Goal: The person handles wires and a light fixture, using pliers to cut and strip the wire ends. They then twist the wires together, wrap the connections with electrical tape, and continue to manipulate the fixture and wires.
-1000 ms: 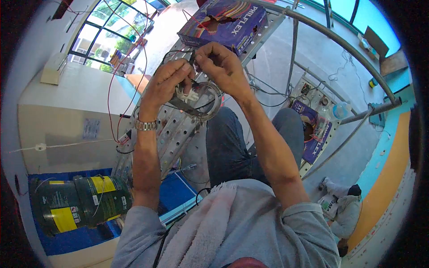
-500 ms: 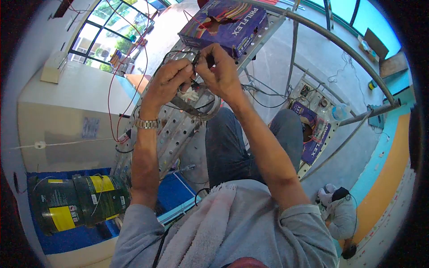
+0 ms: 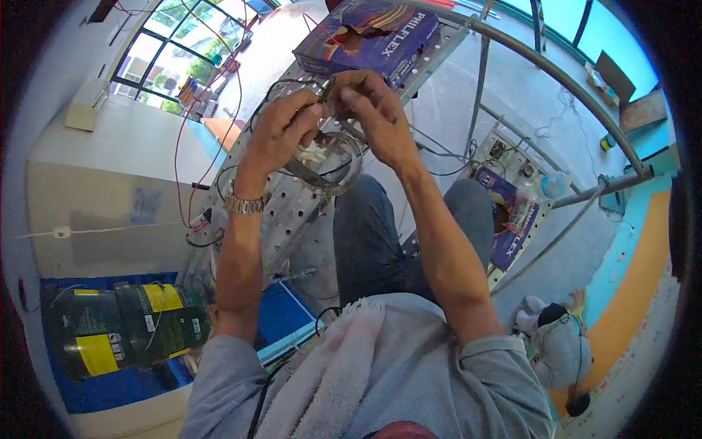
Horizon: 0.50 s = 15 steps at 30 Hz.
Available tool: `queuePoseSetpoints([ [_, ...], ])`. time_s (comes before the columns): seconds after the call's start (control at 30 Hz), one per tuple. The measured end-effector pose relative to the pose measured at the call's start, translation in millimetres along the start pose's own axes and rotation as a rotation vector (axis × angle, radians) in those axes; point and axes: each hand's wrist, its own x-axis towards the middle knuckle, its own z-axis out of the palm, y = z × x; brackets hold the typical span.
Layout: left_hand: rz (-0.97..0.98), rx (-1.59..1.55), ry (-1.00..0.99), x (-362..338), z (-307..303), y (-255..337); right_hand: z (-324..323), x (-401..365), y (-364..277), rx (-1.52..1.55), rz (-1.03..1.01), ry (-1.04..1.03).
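My left hand (image 3: 280, 137), with a metal watch (image 3: 246, 203) on the wrist, is closed with its thumb and fingers pinched on a thin black wire. Close beside it, my right hand (image 3: 380, 121) also pinches the dark strand, its fingers curled; the exact grip point is partly hidden. Just below the hands lies a round, clear-sided tub or ring (image 3: 354, 164) with white pieces (image 3: 313, 153) at its side. A purple PHILFLEX box (image 3: 409, 36) with a torn top sits beyond my fingers on the perforated metal plank (image 3: 274, 208).
Another PHILFLEX box (image 3: 510, 252) and a clear plastic bottle (image 3: 556, 184) rest on a plank at right. Scaffold tubing (image 3: 563, 69) curves overhead right. Red wires (image 3: 178, 157) hang at left. Dark buckets (image 3: 95, 333) stand lower left. A person (image 3: 559, 351) crouches at lower right.
My right hand has shifted slightly right and its fingers have loosened and spread a little. My left hand has moved slightly, staying near the same spot. The crouching person has moved an arm.
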Motion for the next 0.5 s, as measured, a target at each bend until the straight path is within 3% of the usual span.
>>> queuePoseSetpoints([
  [0.23, 0.041, 0.029, 0.029, -0.4, 2.8, 0.1, 5.3, -6.2, -3.0, -0.092, 0.016, -0.036],
  [0.5, -0.032, 0.045, 0.043, -1.7, 5.2, 3.8, -0.4, -2.5, -5.1, 0.009, 0.085, 0.011],
])
